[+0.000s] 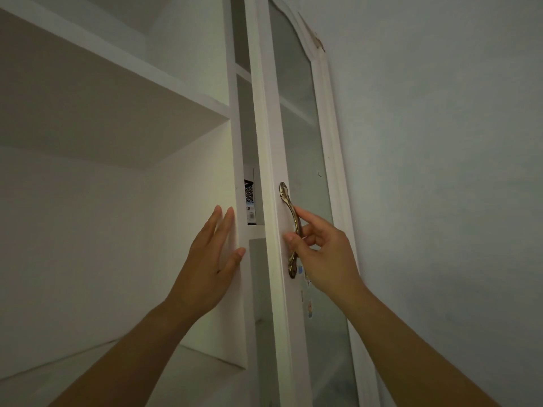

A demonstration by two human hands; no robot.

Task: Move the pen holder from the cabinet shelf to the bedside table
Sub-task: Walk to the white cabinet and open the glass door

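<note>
Your right hand (320,254) pinches one brass handle (291,227); left hand (211,259) flat, open on cabinet panel (235,289); one mesh pen holder (249,190) behind door (273,171).

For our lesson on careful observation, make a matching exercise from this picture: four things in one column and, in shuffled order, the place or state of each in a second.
Column one:
1. left hand
2. right hand
3. black mesh pen holder
4. white glass-panelled cabinet door

Column two:
A. standing ajar
B. on a shelf, seen through the gap
C. flat against the white cabinet upright
D. fingers around the curved brass door handle

Pairs: 1-C, 2-D, 3-B, 4-A
</note>
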